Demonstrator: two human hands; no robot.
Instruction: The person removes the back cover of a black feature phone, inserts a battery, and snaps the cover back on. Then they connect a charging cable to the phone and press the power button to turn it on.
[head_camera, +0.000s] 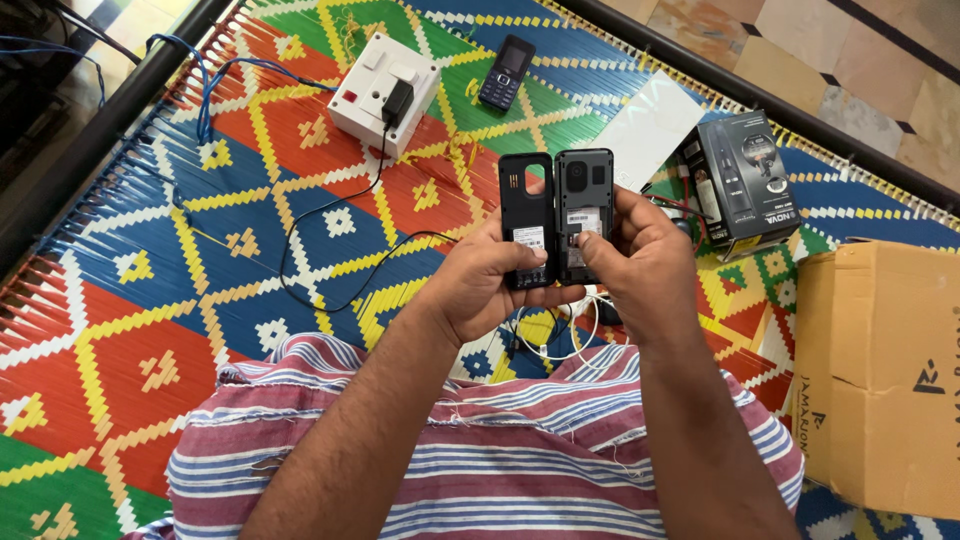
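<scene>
Both hands up over the woven mat, phone split in two

Left hand (480, 285) is closed around the black back cover (526, 218), right hand (640, 260) wrapped round the open phone body (584, 212), pieces side by side & touching, approx mid-mat (150, 290). Far edge: white switch box (385, 92) w/ black plug, 2nd small phone (505, 72). Black product box (740, 182) and cardboard box (885, 370) sit at the right edge.

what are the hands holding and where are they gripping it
Left hand grips the black back cover by its lower end; right hand grips the opened phone by its lower half.
</scene>
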